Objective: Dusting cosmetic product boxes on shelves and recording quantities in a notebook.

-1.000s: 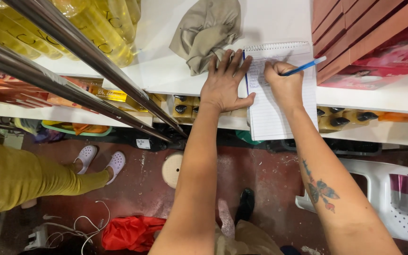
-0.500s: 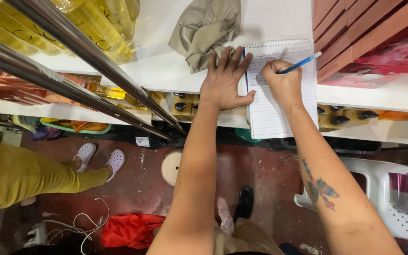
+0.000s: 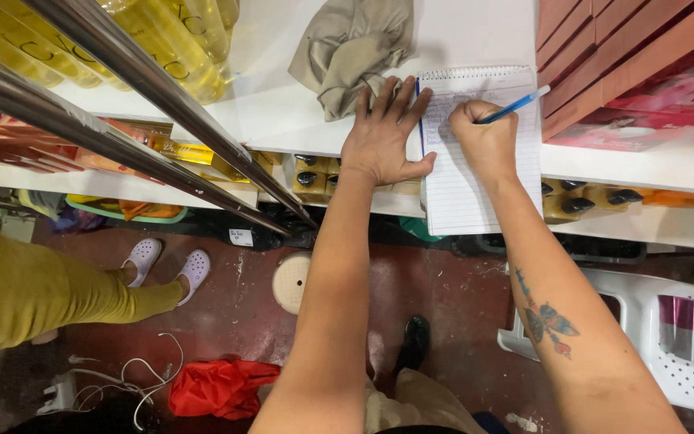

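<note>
Up on the white shelf, the spiral notepad is lying with its lower part hanging out past the shelf edge, which is likely why the left hand is pressing flat on its left margin: fingers spread, palm down, gripping nothing, simply pinning the paper so it is not sliding or tipping. The right hand is curling shut around a blue pen, the grip tight near the tip and the barrel slanting up to the right, the tip meeting the lined page near the top where some writing is already showing. Both forearms are reaching up from below to the shelf.

Just left of the notepad a crumpled beige cloth is touching the left fingertips. To the right, a stack of pink boxes is sitting close beside the pad, leaving only a narrow strip for it. Bottles of yellow liquid are standing at the far left behind two slanting metal bars. Below, another person's leg in mustard trousers and white clogs is resting on the dark red floor, near a red bag.
</note>
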